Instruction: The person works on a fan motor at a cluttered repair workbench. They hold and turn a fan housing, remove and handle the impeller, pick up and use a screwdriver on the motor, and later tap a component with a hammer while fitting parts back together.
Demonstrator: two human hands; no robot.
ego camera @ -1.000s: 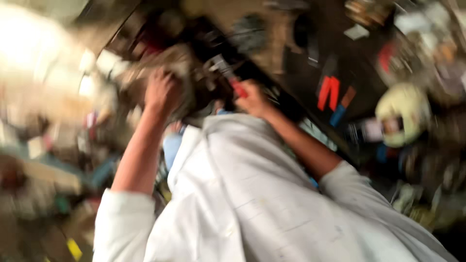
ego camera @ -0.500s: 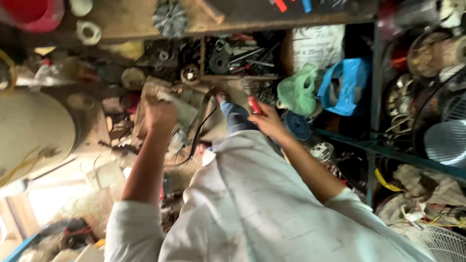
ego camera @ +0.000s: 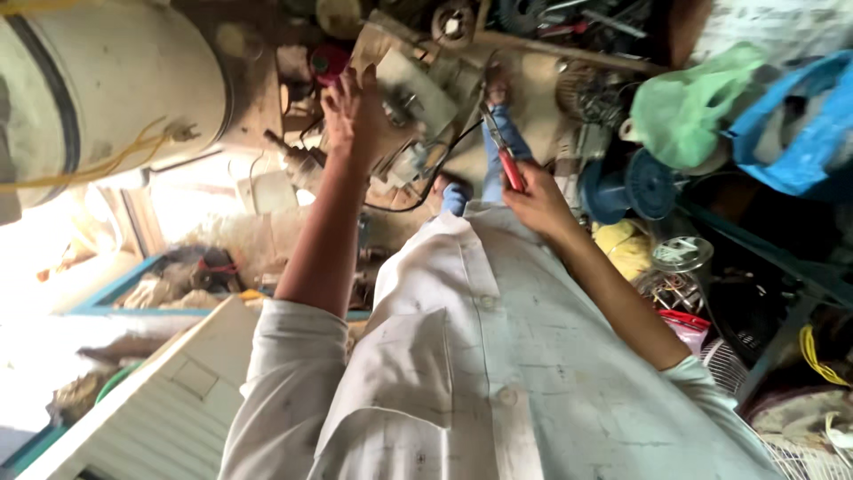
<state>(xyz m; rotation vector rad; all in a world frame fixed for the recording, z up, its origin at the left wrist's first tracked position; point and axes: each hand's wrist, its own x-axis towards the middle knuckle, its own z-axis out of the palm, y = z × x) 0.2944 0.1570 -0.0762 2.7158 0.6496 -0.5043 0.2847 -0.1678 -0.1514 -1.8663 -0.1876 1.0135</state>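
While my left hand (ego camera: 355,111) lies spread, fingers loose, against the grey metal device (ego camera: 418,107) at the far centre, I keep my right hand (ego camera: 533,197) clenched around the red-handled pliers (ego camera: 502,147) just right of it. The pliers' tip points far, toward the device. A black cable (ego camera: 418,191) loops beneath. A green bag (ego camera: 689,111) and blue bag (ego camera: 800,133) hang far right; a large pale drum (ego camera: 115,89) sits far left.

A: Landmark?
B: Large cream cylindrical drum (ego camera: 107,80), upper left. Bright daylight washes out the floor below it.
A: Opposite side?
B: Dark metal shelving (ego camera: 782,267), green and blue plastic bags (ego camera: 702,107) above.
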